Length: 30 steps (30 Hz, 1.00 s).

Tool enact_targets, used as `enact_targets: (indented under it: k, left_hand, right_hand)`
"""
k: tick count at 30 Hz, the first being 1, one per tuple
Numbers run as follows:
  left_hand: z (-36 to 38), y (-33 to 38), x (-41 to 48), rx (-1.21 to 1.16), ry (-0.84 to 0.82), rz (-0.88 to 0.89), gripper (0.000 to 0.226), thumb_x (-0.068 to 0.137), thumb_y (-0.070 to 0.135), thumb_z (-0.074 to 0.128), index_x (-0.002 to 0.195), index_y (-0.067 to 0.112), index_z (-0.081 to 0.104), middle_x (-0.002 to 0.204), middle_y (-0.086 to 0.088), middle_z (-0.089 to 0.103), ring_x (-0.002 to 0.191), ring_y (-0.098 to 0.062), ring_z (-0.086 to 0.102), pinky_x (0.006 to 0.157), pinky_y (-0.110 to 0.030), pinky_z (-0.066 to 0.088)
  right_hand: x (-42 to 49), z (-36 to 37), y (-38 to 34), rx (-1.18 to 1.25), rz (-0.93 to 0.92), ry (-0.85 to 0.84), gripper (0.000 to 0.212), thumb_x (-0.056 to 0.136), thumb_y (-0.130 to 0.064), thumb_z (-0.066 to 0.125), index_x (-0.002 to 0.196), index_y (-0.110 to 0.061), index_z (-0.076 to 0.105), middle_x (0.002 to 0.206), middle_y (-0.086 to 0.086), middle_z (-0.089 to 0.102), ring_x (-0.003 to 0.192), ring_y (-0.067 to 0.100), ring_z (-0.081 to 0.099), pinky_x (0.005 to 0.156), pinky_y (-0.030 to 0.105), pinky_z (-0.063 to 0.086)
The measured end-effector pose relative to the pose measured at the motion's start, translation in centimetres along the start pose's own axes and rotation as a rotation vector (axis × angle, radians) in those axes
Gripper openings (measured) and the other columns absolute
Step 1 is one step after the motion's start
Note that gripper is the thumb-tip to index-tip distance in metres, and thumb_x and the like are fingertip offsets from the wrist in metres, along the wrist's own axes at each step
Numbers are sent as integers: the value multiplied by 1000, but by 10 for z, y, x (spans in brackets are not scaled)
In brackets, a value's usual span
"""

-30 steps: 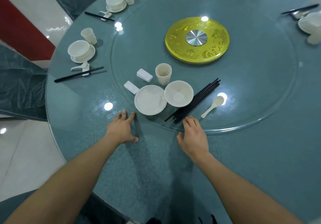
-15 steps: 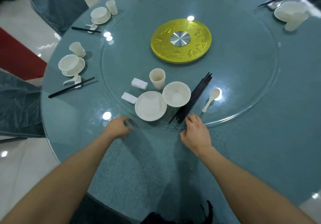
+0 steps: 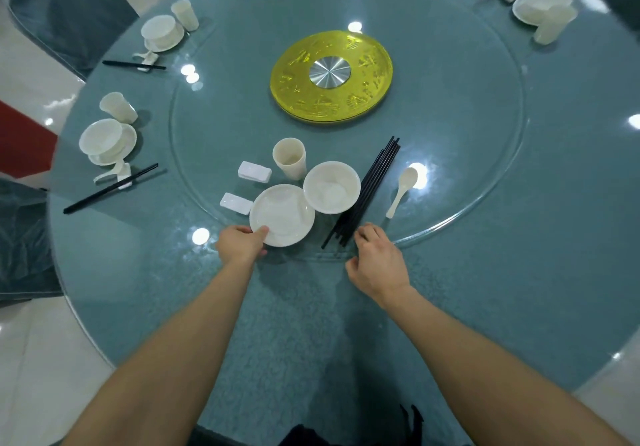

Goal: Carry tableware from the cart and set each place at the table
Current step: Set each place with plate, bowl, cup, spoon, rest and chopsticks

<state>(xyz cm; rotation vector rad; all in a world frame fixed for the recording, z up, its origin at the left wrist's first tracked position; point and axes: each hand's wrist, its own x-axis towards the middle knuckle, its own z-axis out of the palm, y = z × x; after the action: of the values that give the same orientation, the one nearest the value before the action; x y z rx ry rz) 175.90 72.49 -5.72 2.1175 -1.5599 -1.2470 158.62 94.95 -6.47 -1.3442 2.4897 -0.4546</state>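
Note:
On the glass turntable (image 3: pixel 485 168) in front of me lie a white plate (image 3: pixel 285 213), a white bowl (image 3: pixel 331 186), a cream cup (image 3: pixel 289 158), a bundle of black chopsticks (image 3: pixel 370 186), a white spoon (image 3: pixel 401 187) and two white chopstick rests (image 3: pixel 254 171) (image 3: pixel 236 201). My left hand (image 3: pixel 241 244) grips the near left rim of the plate, thumb on top. My right hand (image 3: pixel 375 262) hovers with loosely curled fingers just by the near ends of the chopsticks, holding nothing.
A yellow disc with a metal hub (image 3: pixel 331 76) marks the middle of the round blue table (image 3: pixel 554 272). Set places with bowl, cup, spoon and chopsticks stand at the left (image 3: pixel 107 140), far left (image 3: pixel 162 31) and far right (image 3: pixel 543 4). Covered chairs (image 3: pixel 62 5) ring the table.
My left hand moved forward from the table surface and took hold of the plate's rim. My right hand stayed by the chopstick ends, its fingers now curled more.

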Motion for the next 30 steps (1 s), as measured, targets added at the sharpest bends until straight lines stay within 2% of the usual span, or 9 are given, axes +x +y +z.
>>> enact_targets:
  k: [4,7,12,15,18,23,27,30]
  left_hand:
    - [-2,0,-1,-25,9,-1,23,82,19,91,95,11,74,81,-10,78,54,-21,75,66,-37,67]
    - [-3,0,-1,-57,18,26,15,87,17,85,83,15,71,77,-7,77,57,-24,76,71,-41,68]
    - [-8,-5,0,-66,26,56,11,90,19,79,94,10,79,76,-5,78,55,-25,76,71,-44,67]
    - [-9,-6,-5,-122,38,55,7,93,18,78,89,12,75,80,-6,77,55,-24,76,68,-43,67]
    - [-12,-11,-9,-189,63,52,12,93,16,81,86,14,71,80,-10,77,58,-26,77,69,-42,67]
    - [-24,-22,-17,-299,63,83,17,93,12,81,100,0,71,88,-19,76,63,-26,78,58,-34,64]
    - [-43,-37,-26,-377,77,100,25,93,7,80,108,-1,61,88,-19,74,60,-26,76,53,-33,63]
    - [-57,-57,-26,-388,91,105,30,91,8,81,108,1,58,89,-23,73,61,-27,74,56,-37,65]
  right_hand:
    - [0,1,2,3,-8,2,35,78,-20,68,109,-6,72,116,3,63,122,21,56,92,35,57]
    - [1,2,4,4,-10,-1,34,78,-19,66,109,-6,72,115,2,62,121,20,55,91,33,57]
    - [1,2,4,-18,-20,-10,35,81,-21,63,113,-8,70,119,0,60,125,18,52,93,31,55]
    - [2,1,5,-29,-14,-16,36,82,-21,63,114,-8,71,120,-1,60,126,18,52,93,32,56]
    - [2,1,4,-37,-9,-22,34,82,-22,63,112,-9,70,118,-2,59,124,18,52,90,33,57]
    - [2,0,7,-42,-24,-8,32,82,-20,63,111,-8,69,118,-2,58,122,19,53,85,34,57]
    - [1,1,11,-6,-11,9,38,84,-13,63,120,-5,70,126,1,62,126,22,55,87,40,58]
    - [-5,-2,7,37,-57,164,23,89,-11,63,110,-7,72,110,4,64,106,26,59,82,43,56]
